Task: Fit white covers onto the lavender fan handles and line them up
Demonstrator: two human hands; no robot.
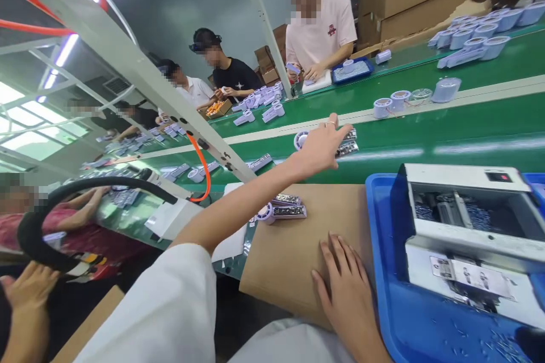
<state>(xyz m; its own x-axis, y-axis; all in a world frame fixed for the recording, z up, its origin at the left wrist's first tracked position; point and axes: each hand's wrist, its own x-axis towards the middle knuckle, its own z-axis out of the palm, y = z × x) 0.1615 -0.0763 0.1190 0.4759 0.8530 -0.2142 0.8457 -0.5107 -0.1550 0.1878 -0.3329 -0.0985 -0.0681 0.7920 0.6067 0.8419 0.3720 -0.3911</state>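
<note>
My left hand (322,146) reaches out over the green conveyor belt, fingers spread. Directly beneath it is a lavender fan housing (301,139) with a round head and exposed circuit boards, its middle hidden by the hand; whether the two touch is unclear. My right hand (347,283) lies flat, fingers apart, on a brown cardboard sheet (272,261). Beyond its fingertips, another fan housing (289,212) rests on the cardboard, its two handle halves showing silvery and dark inner parts.
At right a blue tray (426,329) holds a white screw feeder (468,238) and loose screws. Fan parts (400,100) sit across the belt (409,153). A slanted metal post (170,102) and a black hose (85,187) stand at left. Several co-workers sit along the line.
</note>
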